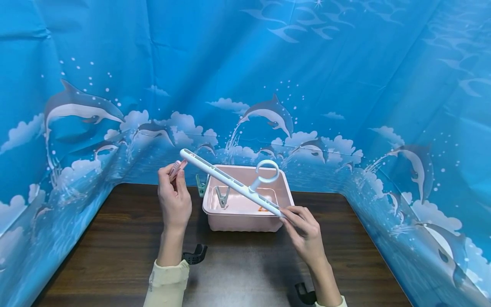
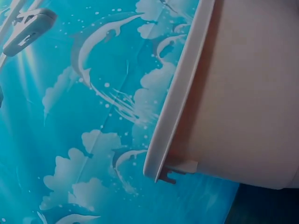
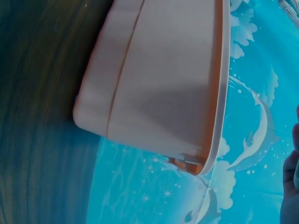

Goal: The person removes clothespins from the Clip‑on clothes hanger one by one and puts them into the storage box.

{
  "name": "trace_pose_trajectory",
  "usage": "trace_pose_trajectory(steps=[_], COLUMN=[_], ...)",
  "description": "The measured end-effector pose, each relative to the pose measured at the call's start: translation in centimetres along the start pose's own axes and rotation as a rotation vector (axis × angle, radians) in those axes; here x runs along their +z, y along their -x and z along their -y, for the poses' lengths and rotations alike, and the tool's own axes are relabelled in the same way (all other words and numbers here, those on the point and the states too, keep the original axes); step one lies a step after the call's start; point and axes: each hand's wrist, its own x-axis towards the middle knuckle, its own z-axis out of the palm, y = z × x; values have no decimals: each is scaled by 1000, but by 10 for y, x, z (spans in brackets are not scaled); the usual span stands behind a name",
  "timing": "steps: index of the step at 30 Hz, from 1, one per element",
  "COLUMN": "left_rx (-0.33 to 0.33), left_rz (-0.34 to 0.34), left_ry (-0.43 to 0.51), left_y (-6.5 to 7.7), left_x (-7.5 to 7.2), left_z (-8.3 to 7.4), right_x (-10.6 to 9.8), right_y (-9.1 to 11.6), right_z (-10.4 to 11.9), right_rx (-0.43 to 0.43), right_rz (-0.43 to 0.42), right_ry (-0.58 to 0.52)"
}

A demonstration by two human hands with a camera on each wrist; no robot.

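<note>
My left hand (image 1: pixel 174 204), raised left of the basin, pinches a pink clothespin (image 1: pixel 176 169) close to the left end of a pale blue clothes hanger (image 1: pixel 234 184). The hanger is a slotted bar with a round hook, tilted so its left end is higher. My right hand (image 1: pixel 303 230) grips its lower right end between thumb and fingers. Below the bar stands a pink plastic basin (image 1: pixel 245 222). In the left wrist view a pale clip (image 2: pixel 32 30) shows at the upper left. Fingers of the right hand (image 3: pixel 290 182) appear at the right wrist view's edge.
A green clothespin (image 1: pixel 200 186) is at the basin's left rim. Inside the basin are a grey-green clothespin (image 1: pixel 222 197) and a small orange item (image 1: pixel 262 209). The dark wooden table (image 1: pixel 238 273) is bordered by a blue dolphin-print curtain (image 1: pixel 215 64).
</note>
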Motion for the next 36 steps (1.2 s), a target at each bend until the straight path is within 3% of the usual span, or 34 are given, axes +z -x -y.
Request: trace_pose_trajectory(steps=[11,17,21,25,33,36], left_rx=[113,207,220,177,-93,-130], left_rz=[-30,-62,-65,-42,106,102], left_ry=[-58,-11,32,115,373,393], left_y=[0,-2,-3,-4,-10,-10], left_x=[-2,-6,-8,-12,-20,-20], left_z=[3,4,3,3,3,-1], right_x=[-1,-1,0,-1,-6,-7], right_y=[-1,0,-1,-1,0,-1], right_z=[2,3,4,6,6,7], right_rx=[56,39,4,-6,75,75], right_rz=[20,28,42,69,140,166], right_ry=[-72,-114,-131,-130,-149,-164])
